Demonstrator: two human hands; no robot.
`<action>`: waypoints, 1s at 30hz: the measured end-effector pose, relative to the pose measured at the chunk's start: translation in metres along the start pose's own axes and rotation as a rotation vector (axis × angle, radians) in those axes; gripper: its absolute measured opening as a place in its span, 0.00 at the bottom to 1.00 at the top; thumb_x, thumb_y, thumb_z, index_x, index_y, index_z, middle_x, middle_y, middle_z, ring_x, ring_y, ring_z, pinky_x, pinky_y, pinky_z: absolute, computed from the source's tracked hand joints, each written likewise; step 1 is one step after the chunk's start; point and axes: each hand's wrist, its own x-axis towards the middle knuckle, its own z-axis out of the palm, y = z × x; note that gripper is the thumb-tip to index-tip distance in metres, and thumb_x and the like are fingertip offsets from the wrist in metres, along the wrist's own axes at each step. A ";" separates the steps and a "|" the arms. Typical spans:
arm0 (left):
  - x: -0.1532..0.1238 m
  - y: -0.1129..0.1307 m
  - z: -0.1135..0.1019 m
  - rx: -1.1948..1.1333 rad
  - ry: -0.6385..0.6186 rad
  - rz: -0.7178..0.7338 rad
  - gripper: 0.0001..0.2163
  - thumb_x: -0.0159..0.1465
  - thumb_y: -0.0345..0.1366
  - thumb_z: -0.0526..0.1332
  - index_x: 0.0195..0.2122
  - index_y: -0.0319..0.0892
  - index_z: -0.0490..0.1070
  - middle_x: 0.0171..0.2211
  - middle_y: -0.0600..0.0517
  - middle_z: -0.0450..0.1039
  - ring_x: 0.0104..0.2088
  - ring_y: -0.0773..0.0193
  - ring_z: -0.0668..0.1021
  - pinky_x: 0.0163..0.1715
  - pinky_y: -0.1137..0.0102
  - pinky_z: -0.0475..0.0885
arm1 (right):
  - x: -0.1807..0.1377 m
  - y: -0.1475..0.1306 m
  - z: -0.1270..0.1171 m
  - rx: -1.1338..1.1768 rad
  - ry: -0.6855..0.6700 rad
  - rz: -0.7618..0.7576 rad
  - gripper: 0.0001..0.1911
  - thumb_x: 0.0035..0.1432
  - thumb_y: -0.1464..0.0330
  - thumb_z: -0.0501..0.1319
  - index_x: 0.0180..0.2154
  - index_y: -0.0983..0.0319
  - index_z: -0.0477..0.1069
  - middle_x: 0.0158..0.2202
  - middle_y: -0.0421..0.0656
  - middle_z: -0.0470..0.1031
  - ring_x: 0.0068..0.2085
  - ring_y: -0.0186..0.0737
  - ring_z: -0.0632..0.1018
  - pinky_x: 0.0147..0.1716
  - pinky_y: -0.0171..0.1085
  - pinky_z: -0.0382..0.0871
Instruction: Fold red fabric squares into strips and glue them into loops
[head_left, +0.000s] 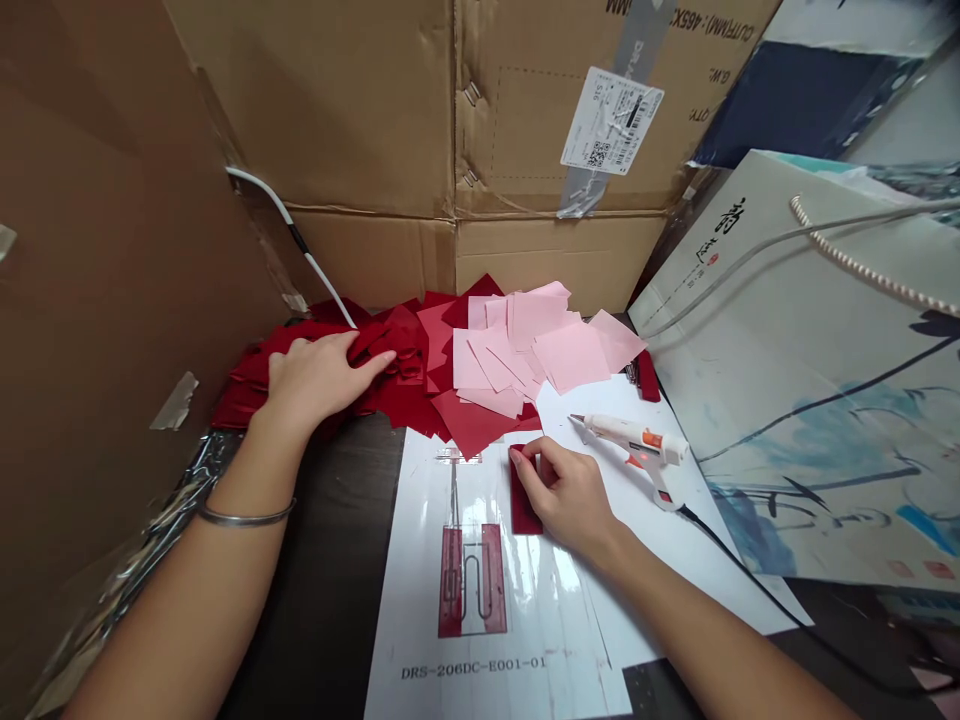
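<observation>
On the left, my left hand rests on a heap of dark red pieces. Its thumb stands apart from the forefinger, and the other fingertips are hidden. My right hand pinches the top of a dark red folded strip, which lies on a white printed sheet. Beside the strip, the sheet shows a red rectangular drawing with grey lines and printed lettering below. Square pink sheets overlap loose red sheets beyond my hands.
A white glue gun lies on white paper at the right, its black cord trailing off. Cardboard walls the back and left. A paper bag stands at the right. One white cable comes down behind my left hand.
</observation>
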 end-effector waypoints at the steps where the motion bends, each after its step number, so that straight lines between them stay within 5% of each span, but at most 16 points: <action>1: -0.001 0.003 0.002 0.004 -0.012 0.001 0.39 0.58 0.67 0.46 0.62 0.45 0.66 0.57 0.39 0.71 0.55 0.30 0.70 0.50 0.42 0.65 | 0.000 0.000 0.000 0.001 -0.006 0.003 0.11 0.63 0.64 0.57 0.28 0.61 0.69 0.16 0.32 0.61 0.19 0.29 0.63 0.23 0.32 0.55; 7: -0.003 0.003 0.000 0.077 -0.009 0.042 0.37 0.59 0.63 0.51 0.62 0.42 0.65 0.58 0.39 0.69 0.54 0.29 0.70 0.49 0.40 0.62 | 0.003 0.000 0.000 0.012 -0.016 0.037 0.12 0.63 0.64 0.57 0.28 0.60 0.68 0.16 0.33 0.61 0.19 0.30 0.63 0.23 0.33 0.54; 13: -0.005 0.008 0.003 0.072 0.194 0.370 0.27 0.62 0.50 0.57 0.61 0.46 0.65 0.65 0.44 0.61 0.63 0.45 0.65 0.64 0.43 0.43 | 0.004 0.000 -0.001 0.007 -0.023 0.040 0.11 0.62 0.64 0.57 0.28 0.60 0.69 0.17 0.33 0.62 0.19 0.31 0.64 0.24 0.34 0.56; 19: -0.006 0.022 0.021 0.061 0.257 0.525 0.22 0.62 0.37 0.58 0.58 0.46 0.69 0.59 0.47 0.70 0.61 0.49 0.69 0.66 0.46 0.32 | 0.004 0.002 0.000 0.009 -0.019 0.019 0.11 0.62 0.64 0.57 0.28 0.60 0.69 0.16 0.33 0.63 0.19 0.31 0.63 0.24 0.34 0.55; 26: -0.003 0.018 0.017 -0.071 0.366 0.425 0.18 0.68 0.38 0.49 0.50 0.46 0.77 0.49 0.48 0.79 0.51 0.54 0.78 0.65 0.54 0.51 | 0.005 0.000 0.000 0.047 0.003 0.016 0.10 0.62 0.65 0.57 0.28 0.60 0.69 0.17 0.34 0.62 0.20 0.31 0.63 0.24 0.34 0.56; 30: -0.001 0.007 0.004 -0.185 0.447 0.193 0.20 0.68 0.44 0.50 0.52 0.44 0.76 0.45 0.47 0.80 0.46 0.53 0.79 0.50 0.63 0.69 | 0.008 0.000 0.000 0.084 0.023 0.029 0.11 0.62 0.64 0.57 0.28 0.60 0.68 0.17 0.33 0.61 0.21 0.32 0.63 0.24 0.34 0.57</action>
